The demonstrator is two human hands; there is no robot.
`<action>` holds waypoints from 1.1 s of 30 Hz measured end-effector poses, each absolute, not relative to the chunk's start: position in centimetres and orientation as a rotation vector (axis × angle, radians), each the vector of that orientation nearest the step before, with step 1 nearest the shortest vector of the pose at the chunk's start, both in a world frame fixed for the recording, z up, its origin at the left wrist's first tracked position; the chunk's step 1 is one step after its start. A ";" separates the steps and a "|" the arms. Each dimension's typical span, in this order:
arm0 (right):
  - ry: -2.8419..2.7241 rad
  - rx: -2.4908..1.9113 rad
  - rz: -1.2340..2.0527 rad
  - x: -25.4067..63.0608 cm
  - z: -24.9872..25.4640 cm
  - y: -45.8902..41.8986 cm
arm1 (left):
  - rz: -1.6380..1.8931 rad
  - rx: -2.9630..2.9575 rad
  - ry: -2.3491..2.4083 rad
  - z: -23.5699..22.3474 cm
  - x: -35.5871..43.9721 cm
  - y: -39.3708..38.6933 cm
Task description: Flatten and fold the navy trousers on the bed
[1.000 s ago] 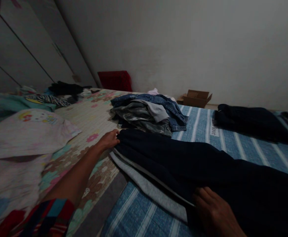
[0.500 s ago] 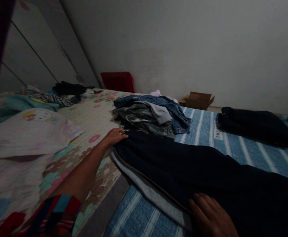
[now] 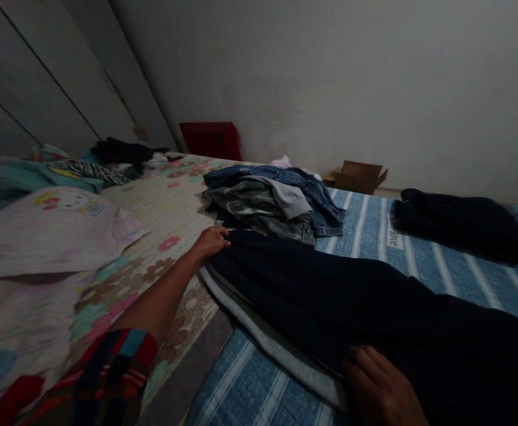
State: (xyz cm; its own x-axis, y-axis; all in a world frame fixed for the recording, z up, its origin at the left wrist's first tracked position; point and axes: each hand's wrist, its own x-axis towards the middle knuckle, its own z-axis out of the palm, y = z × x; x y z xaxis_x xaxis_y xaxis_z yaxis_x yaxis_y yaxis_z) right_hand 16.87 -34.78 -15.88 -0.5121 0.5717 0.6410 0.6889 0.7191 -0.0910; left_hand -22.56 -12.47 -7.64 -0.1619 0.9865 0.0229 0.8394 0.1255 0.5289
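A long pair of dark navy trousers [image 3: 294, 278] lies stretched across the bed, running off to the lower right. A light grey layer [image 3: 267, 343] shows along their near edge. With fingers closed, my left hand [image 3: 213, 241] grips the far left corner of the trousers. My right hand [image 3: 380, 384] is curled over the near edge, fingertips pressed into the dark cloth; its lower part is cut off by the frame. Just beyond the left hand sits a pile of clothes, with a grey patterned garment [image 3: 250, 204] and blue denim [image 3: 325, 204] in it.
The bed has a blue striped cover [image 3: 236, 378] and a floral sheet [image 3: 147, 272]. A pale printed shirt [image 3: 58, 236] lies left, with more clothes behind it. Dark folded clothing [image 3: 458, 222] lies right. A cardboard box [image 3: 360, 177] and a red object [image 3: 209, 141] stand by the wall.
The view has shifted slightly. Both hands keep their places on the trousers, which look almost the same.
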 end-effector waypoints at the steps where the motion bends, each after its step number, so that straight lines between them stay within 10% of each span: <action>1: -2.262 -0.957 -0.212 16.9 -15.9 -34.8 | 0.613 1.786 2.093 -7.7 -22.5 -12.4; 17: -2.205 -1.092 0.110 17.0 -17.7 -35.2 | 0.752 2.110 2.135 -4.5 -20.3 -19.8; 24: -2.305 -1.070 0.130 17.6 -17.0 -34.8 | 0.298 2.676 1.170 -5.8 -14.3 -25.9; 33: -2.188 -1.053 0.090 16.9 -17.1 -35.0 | -0.166 2.660 1.479 -8.0 -12.1 -24.0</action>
State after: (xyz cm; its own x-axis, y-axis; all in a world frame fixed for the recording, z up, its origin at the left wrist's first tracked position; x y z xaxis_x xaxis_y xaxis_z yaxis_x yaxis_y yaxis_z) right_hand 16.89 -34.98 -17.05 -0.4274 0.7102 0.5594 0.6617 0.6674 -0.3418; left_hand -12.06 -24.02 -8.05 0.5241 0.8400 -0.1402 0.8502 -0.5256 0.0287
